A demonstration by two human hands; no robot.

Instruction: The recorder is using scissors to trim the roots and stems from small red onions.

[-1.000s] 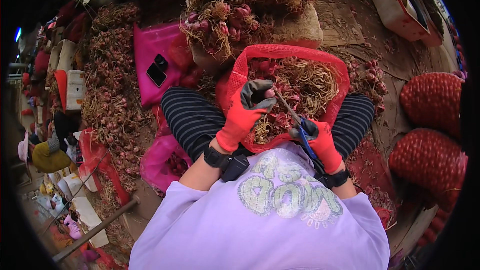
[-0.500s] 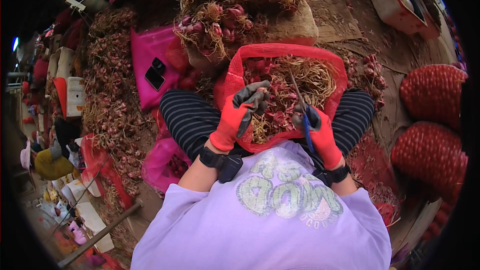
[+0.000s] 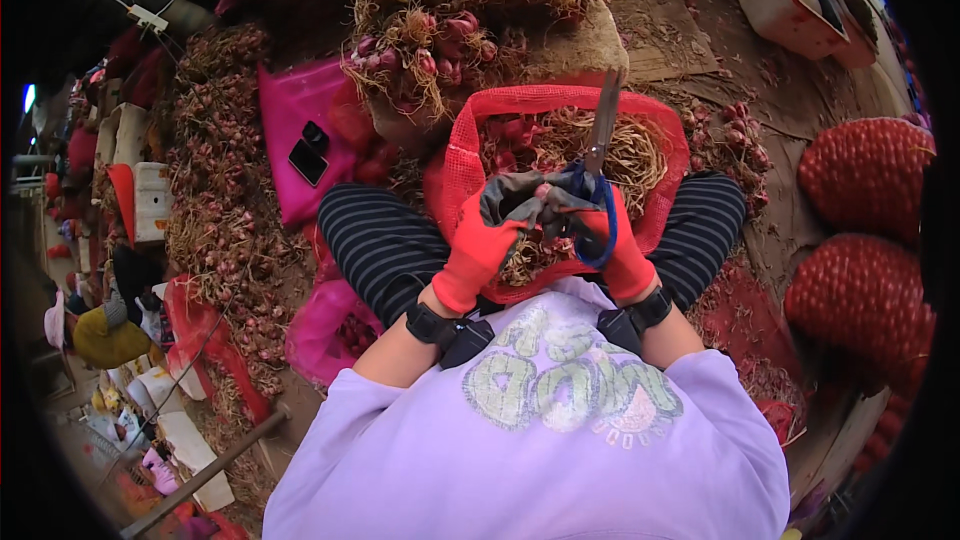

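Observation:
My hands meet over an open red mesh bag (image 3: 463, 152), wearing red gloves with dark grey palms and fingers. My left hand (image 3: 492, 230) is closed, its fingertips pinching a small pinkish shallot (image 3: 543, 191). Hooked on my right hand (image 3: 608, 235) is a pair of scissors (image 3: 601, 135) with blue handles; the blades point up and away, over the bag's far rim. The right fingertips touch the shallot or come very close to it. Inside the bag lie loose shallots (image 3: 510, 135) and dry stalk trimmings (image 3: 640, 158).
Bunches of shallots (image 3: 430, 50) are heaped on a pale block (image 3: 580, 50) beyond the bag. A phone (image 3: 308, 162) rests on a pink sack (image 3: 290, 110) to the left. Two full red net sacks (image 3: 865, 180) stand at the right, with a white foam box (image 3: 780, 0) farther back.
My hands have come together at the shallot. The scissors have swung more upright, and the right hand has turned inward toward the left.

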